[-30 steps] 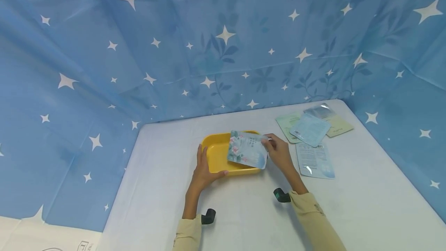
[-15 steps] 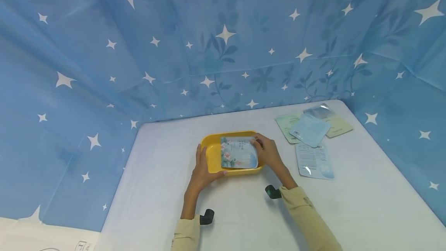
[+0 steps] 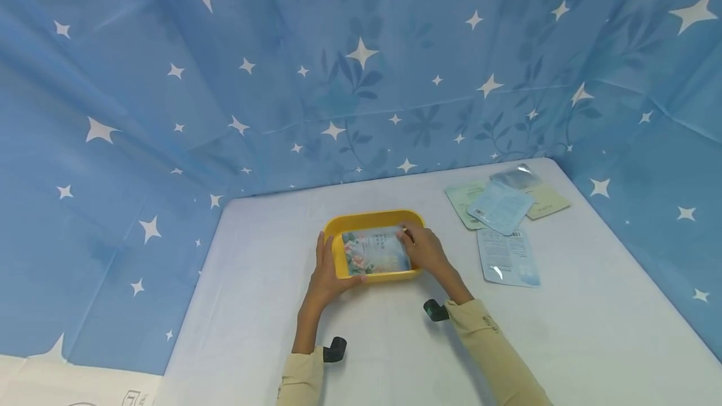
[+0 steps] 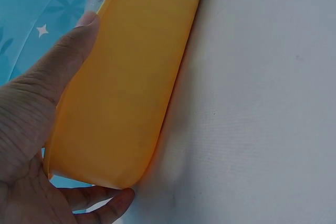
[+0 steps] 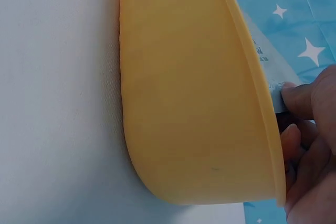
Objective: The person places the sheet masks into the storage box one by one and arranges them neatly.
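Note:
A yellow plastic tray (image 3: 369, 221) stands on the white table in the head view. My left hand (image 3: 326, 277) grips its left end, the thumb along the near rim and the fingers round the side. In the left wrist view that thumb lies against the tray's outer wall (image 4: 126, 82). My right hand (image 3: 424, 248) reaches over the right end and pinches the corner of a light-blue face mask packet (image 3: 376, 250) printed with pink flowers. The packet lies inside the tray, slightly tilted. In the right wrist view the tray wall (image 5: 194, 87) hides most of the packet (image 5: 269, 72).
To the right lie several flat packets: a green one (image 3: 464, 208), a pale blue one (image 3: 501, 207) overlapping others, a yellow-green one (image 3: 546, 201), a silvery one (image 3: 516, 176) and a blue-white one (image 3: 509, 259). A blue starry curtain (image 3: 361, 111) hangs behind the table.
My right hand has moved left and lowered the floral packet from above the tray's right side down into it. The left hand keeps its grip on the tray.

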Tool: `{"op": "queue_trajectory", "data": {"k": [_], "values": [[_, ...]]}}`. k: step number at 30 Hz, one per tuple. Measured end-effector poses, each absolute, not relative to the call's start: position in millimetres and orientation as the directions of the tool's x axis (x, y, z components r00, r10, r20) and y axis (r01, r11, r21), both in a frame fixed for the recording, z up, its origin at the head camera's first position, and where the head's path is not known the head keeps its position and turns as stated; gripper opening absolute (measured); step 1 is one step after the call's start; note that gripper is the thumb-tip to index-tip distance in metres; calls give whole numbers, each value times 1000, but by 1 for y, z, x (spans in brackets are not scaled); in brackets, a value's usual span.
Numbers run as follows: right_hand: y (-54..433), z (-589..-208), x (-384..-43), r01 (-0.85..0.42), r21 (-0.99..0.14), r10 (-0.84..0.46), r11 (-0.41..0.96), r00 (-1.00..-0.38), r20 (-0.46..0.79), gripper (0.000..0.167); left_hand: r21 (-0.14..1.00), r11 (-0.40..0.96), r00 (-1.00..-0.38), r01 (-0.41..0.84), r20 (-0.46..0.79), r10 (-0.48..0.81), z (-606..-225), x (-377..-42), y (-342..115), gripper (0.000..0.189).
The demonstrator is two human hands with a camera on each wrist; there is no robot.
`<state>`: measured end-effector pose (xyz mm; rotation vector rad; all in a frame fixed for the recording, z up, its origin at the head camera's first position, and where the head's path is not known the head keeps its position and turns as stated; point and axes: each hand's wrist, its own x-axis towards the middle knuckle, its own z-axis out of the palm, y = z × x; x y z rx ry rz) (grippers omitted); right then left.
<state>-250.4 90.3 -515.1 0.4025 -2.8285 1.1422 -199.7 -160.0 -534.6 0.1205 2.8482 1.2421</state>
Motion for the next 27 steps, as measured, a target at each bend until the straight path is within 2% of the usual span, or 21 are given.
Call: {"op": "queue_trajectory", "data": {"k": [6,20,27], "values": [[85,-516,-251,-214,-622,-187,753,-976,108,23,735,676,-997,52,1,75,-535,-200,-161,121],[80,-520,-250,-256,-550,-141,795,-960,243,27,743,667,-997,58,9,77,-537,-201,-160,123],[77,-522,-249,-237,-513,-155,825,-968,198,32,748,662,-997,49,1,73,-537,-200,-160,122]]}}
